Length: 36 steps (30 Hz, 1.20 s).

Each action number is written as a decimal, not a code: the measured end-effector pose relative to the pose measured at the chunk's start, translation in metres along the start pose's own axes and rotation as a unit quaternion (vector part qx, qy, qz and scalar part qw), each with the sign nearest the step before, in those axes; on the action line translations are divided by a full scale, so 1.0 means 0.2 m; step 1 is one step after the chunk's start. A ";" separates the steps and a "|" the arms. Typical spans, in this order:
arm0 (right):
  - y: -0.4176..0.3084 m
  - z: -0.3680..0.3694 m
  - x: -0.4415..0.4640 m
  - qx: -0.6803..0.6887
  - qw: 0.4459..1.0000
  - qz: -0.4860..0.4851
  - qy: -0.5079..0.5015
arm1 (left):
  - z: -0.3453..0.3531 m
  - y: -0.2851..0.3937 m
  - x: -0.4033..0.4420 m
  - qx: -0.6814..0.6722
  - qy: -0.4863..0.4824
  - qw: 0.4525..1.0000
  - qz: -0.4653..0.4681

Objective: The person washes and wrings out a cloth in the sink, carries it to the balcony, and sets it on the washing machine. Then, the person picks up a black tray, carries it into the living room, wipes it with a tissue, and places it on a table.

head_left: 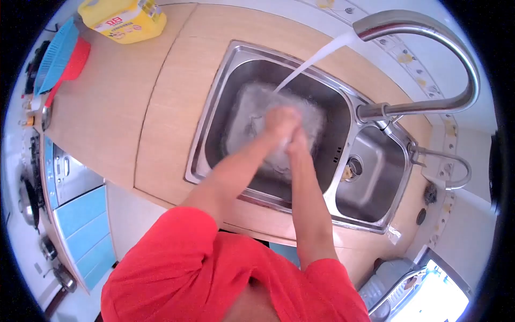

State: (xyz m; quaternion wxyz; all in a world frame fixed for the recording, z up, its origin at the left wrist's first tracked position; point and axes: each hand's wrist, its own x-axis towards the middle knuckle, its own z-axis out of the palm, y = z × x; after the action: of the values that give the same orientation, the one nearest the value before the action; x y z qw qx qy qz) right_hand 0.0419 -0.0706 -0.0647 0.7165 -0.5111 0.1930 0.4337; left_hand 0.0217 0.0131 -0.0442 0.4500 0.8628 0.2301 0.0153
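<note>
My left hand and my right hand are close together over the large basin of a steel sink. Both look closed, with the fingers blurred and partly hidden. Something pale shows between them, but I cannot make out what it is. Beneath them lies cloudy, churning water with whitish and dark patches. A curved steel faucet sends a stream of water into the basin, just beyond my hands.
To the right is a smaller basin with a drain strainer and a second thin faucet. A yellow jug, a blue basket and a red colander stand on the left counter. A lit screen is at lower right.
</note>
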 end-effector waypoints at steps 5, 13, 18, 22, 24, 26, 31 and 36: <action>0.14 -0.27 0.25 0.231 0.874 0.029 -0.426 | 0.03 0.06 -0.18 0.009 0.014 1.000 0.008; 0.08 0.11 -0.28 0.023 0.999 0.027 0.032 | -0.21 -0.22 0.07 0.154 -0.036 0.981 -0.110; -0.08 -0.18 -0.08 -0.322 0.878 -0.220 0.277 | -0.24 -0.20 0.16 0.075 -0.041 0.992 -0.097; 0.02 -0.16 0.09 -0.621 0.648 -0.327 0.296 | 0.13 -0.37 0.08 0.277 0.166 0.941 0.103; 0.07 -0.16 0.15 -0.678 0.568 -0.375 0.278 | 0.16 -0.37 0.07 0.273 0.144 0.948 0.082; 0.09 -0.16 0.18 -0.701 0.549 -0.356 0.285 | 0.16 -0.35 0.08 0.270 0.158 0.946 0.087; 0.07 -0.20 0.18 -0.680 0.557 -0.376 0.292 | 0.10 -0.34 0.07 0.156 0.123 0.979 0.052; -0.15 -0.18 0.07 0.152 0.975 -0.117 0.110 | -0.14 -0.07 -0.03 -0.219 -0.081 0.959 0.160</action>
State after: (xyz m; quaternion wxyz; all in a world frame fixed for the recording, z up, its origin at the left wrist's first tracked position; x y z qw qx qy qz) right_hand 0.0797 -0.1001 -0.0733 0.8061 -0.4597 0.2736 0.2531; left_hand 0.0044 0.0395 -0.0378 0.6370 0.7667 0.0424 0.0673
